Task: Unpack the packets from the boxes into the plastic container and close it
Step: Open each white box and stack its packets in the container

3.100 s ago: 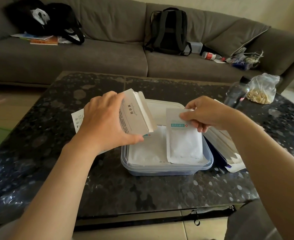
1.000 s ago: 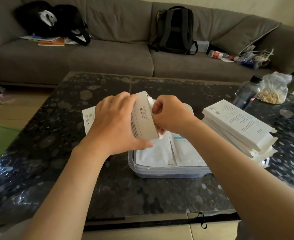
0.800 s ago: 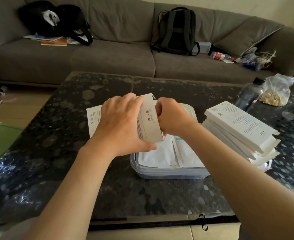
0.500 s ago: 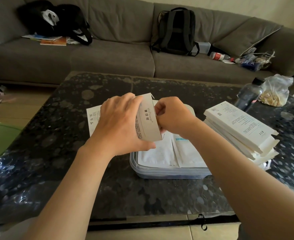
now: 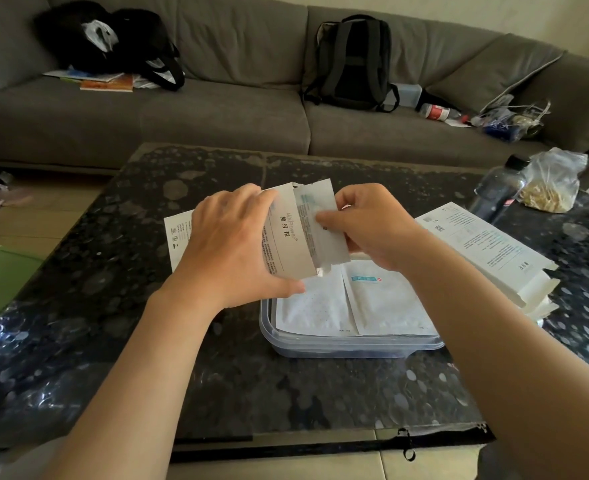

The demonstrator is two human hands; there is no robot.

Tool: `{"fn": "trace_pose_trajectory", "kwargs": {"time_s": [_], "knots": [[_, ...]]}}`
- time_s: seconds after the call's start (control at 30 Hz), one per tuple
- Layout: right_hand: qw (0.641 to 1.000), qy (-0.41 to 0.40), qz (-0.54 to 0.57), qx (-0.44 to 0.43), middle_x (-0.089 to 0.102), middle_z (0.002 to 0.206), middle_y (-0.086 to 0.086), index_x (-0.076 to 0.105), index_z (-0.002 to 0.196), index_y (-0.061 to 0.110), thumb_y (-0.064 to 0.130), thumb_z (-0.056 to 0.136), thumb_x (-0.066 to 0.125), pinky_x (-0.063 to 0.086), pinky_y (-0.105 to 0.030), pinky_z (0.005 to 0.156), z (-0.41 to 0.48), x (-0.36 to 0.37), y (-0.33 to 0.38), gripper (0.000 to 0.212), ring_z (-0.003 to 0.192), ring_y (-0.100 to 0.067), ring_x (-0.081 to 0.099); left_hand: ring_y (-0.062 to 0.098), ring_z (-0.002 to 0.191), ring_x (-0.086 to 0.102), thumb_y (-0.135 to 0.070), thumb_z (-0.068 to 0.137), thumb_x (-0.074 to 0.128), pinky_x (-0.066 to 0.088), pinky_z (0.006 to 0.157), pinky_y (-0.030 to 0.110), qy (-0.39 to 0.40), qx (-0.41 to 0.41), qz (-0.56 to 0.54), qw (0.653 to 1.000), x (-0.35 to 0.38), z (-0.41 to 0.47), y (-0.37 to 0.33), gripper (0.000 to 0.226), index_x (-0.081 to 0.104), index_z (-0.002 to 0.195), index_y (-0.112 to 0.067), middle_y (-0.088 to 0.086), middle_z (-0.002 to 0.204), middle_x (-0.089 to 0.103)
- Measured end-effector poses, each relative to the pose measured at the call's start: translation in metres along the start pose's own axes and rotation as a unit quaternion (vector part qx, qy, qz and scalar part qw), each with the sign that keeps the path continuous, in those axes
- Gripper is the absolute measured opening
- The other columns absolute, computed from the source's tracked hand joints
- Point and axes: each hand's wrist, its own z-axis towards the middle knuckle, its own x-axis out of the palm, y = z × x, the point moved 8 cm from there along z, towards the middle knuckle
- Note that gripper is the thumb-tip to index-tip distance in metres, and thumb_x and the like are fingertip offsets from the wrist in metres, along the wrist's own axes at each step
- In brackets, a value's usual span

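My left hand (image 5: 230, 247) grips a white box (image 5: 286, 237) above the left end of the clear plastic container (image 5: 348, 346) on the dark table. My right hand (image 5: 372, 226) pinches a white packet (image 5: 321, 223) that sticks partway out of the box's open end. Inside the container lie flat white packets (image 5: 372, 303) side by side, one with a blue label. A stack of white boxes (image 5: 487, 251) stands to the right of the container.
A sheet of paper (image 5: 177, 233) lies left of the container, behind my left hand. A dark bottle (image 5: 497, 188) and a plastic bag (image 5: 553, 181) stand at the table's far right. A grey sofa with a backpack (image 5: 352, 60) runs behind the table.
A second ago my right hand was at the box's open end; now a packet has slid partway out of the box in its fingers. The left hand keeps its hold.
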Motion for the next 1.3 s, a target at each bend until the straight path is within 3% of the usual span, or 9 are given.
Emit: {"fn": "trace_pose_trajectory", "kwargs": {"time_s": [0.1, 0.2, 0.3, 0.43, 0.63, 0.8, 0.97, 1.13, 1.3], "knots": [[0.997, -0.015, 0.069, -0.013, 0.074, 0.106, -0.011, 0.060, 0.109, 0.014, 0.013, 0.093, 0.071, 0.063, -0.048, 0.078, -0.001, -0.015, 0.000, 0.019, 0.091, -0.026, 0.076, 0.023, 0.131, 0.037, -0.085, 0.048, 0.072, 0.029, 0.113, 0.048, -0.001, -0.004, 0.005, 1.000, -0.002, 0.000, 0.003, 0.121, 0.030, 0.146, -0.027, -0.003, 0.146, 0.039], [0.984, -0.017, 0.171, -0.035, 0.072, 0.105, -0.014, 0.058, 0.121, 0.025, 0.001, 0.095, 0.064, 0.064, -0.043, 0.067, -0.006, -0.030, 0.004, 0.035, 0.087, -0.028, 0.077, 0.024, 0.129, 0.040, -0.087, 0.047, 0.069, 0.031, 0.112, 0.049, -0.008, -0.009, 0.010, 1.000, -0.005, -0.001, 0.005, 0.121, 0.033, 0.145, -0.026, -0.003, 0.144, 0.042], [0.980, 0.013, 0.188, -0.057, 0.073, 0.105, -0.015, 0.067, 0.097, 0.008, -0.002, 0.099, 0.053, 0.060, -0.035, 0.054, -0.011, -0.034, 0.012, 0.018, 0.091, -0.032, 0.076, 0.025, 0.129, 0.040, -0.088, 0.046, 0.068, 0.032, 0.112, 0.051, -0.006, -0.015, 0.011, 1.000, -0.005, -0.001, 0.005, 0.122, 0.033, 0.146, -0.026, -0.002, 0.144, 0.042], [0.969, 0.039, 0.238, -0.056, 0.075, 0.103, -0.020, 0.069, 0.090, -0.002, -0.009, 0.091, 0.039, 0.060, -0.036, 0.050, -0.014, -0.036, 0.015, 0.031, 0.091, -0.037, 0.075, 0.026, 0.130, 0.039, -0.085, 0.047, 0.076, 0.031, 0.112, 0.050, -0.003, -0.024, 0.012, 1.000, -0.006, -0.002, 0.007, 0.124, 0.033, 0.146, -0.024, -0.002, 0.145, 0.041], [0.974, 0.025, 0.189, -0.123, 0.076, 0.099, -0.020, 0.068, 0.100, -0.002, -0.008, 0.095, 0.056, 0.064, -0.041, 0.066, -0.010, -0.046, 0.019, 0.014, 0.093, -0.033, 0.075, 0.026, 0.130, 0.038, -0.082, 0.048, 0.079, 0.029, 0.112, 0.048, 0.001, -0.040, 0.019, 0.999, -0.008, -0.003, 0.011, 0.122, 0.035, 0.146, -0.025, -0.003, 0.144, 0.041], [0.964, -0.123, 0.121, -0.203, 0.072, 0.090, -0.012, 0.072, 0.085, 0.020, 0.011, 0.089, 0.074, 0.062, -0.039, 0.076, -0.007, -0.068, 0.021, 0.010, 0.086, -0.022, 0.069, 0.029, 0.134, 0.037, -0.082, 0.049, 0.079, 0.028, 0.113, 0.049, 0.005, -0.064, 0.021, 0.998, -0.009, -0.004, 0.020, 0.123, 0.033, 0.148, -0.025, -0.002, 0.146, 0.039], [0.957, -0.047, 0.247, -0.146, 0.071, 0.093, -0.014, 0.064, 0.084, 0.011, 0.007, 0.088, 0.071, 0.060, -0.056, 0.083, -0.002, -0.058, 0.008, 0.009, 0.095, -0.035, 0.073, 0.031, 0.135, 0.038, -0.079, 0.050, 0.081, 0.029, 0.112, 0.051, -0.005, -0.087, 0.026, 0.996, -0.015, -0.005, 0.029, 0.122, 0.034, 0.148, -0.023, 0.002, 0.150, 0.040], [0.962, -0.028, 0.261, -0.079, 0.076, 0.092, -0.007, 0.065, 0.092, 0.009, 0.005, 0.092, 0.067, 0.063, -0.046, 0.075, 0.003, -0.041, -0.011, 0.004, 0.091, -0.028, 0.076, 0.030, 0.133, 0.039, -0.080, 0.049, 0.081, 0.031, 0.111, 0.051, -0.002, -0.097, 0.032, 0.995, -0.016, -0.005, 0.034, 0.122, 0.032, 0.147, -0.025, 0.002, 0.149, 0.040], [0.971, -0.085, 0.224, -0.012, 0.076, 0.098, -0.002, 0.070, 0.099, 0.016, 0.015, 0.092, 0.070, 0.063, -0.037, 0.068, 0.008, -0.045, -0.035, 0.007, 0.087, -0.019, 0.076, 0.030, 0.133, 0.039, -0.082, 0.048, 0.076, 0.030, 0.111, 0.051, 0.002, -0.110, 0.023, 0.994, -0.016, -0.007, 0.043, 0.124, 0.032, 0.148, -0.025, 0.002, 0.147, 0.041]]}}
